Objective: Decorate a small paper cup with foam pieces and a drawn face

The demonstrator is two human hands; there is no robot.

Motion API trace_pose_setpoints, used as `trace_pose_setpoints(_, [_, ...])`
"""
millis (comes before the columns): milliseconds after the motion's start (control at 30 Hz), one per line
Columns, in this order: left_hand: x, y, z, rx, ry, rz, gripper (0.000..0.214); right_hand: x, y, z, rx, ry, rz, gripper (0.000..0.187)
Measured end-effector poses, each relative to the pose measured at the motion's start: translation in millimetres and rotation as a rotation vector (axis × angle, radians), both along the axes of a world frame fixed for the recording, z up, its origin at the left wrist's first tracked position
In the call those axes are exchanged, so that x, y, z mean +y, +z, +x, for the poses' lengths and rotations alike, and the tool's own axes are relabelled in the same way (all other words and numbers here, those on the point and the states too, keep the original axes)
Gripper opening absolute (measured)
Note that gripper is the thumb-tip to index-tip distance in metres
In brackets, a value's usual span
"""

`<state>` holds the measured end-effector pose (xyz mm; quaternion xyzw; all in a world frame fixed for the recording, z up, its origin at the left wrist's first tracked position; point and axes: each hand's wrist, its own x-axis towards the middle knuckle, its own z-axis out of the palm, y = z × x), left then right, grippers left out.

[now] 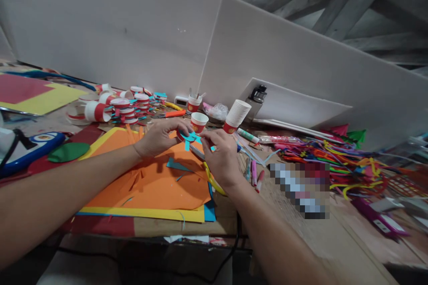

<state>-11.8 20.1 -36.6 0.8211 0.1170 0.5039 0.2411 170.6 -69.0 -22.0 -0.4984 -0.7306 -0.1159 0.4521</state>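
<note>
Over the orange paper sheets [157, 187], my left hand [163, 136] is closed around the edge of a small red craft piece with bright blue paper strips [189, 137]. From the other side my right hand [222, 156] pinches at the blue strips, its thumb and forefinger together. The piece's underside is hidden by my fingers. Just behind it stands an upright red and white paper cup [199, 120]. Scissors with yellow handles [214, 180] lie partly under my right hand. A blue paper offcut [179, 164] rests on the orange sheets.
Cut cup rings and finished-looking red and white pieces [125, 109] crowd the back left. A tilted cup stack [237, 116] stands behind my right hand. Markers [254, 173], colourful pipe cleaners [321, 153] and a purple glue gun [379, 218] lie rightward. White panels [133, 31] close the back.
</note>
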Motion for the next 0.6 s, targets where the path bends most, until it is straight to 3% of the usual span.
trace_pose_setpoints(200, [0.3,-1.1,0.5,-0.006,-0.006,-0.003,0.004,0.0,-5.3,1.6,-0.092,0.022,-0.019,0.023])
trace_pose_setpoints(600, [-1.1,-0.7,1.0,0.002,0.007,-0.017,0.007,-4.5,-1.3,-2.7,-0.284,-0.016,-0.042,0.023])
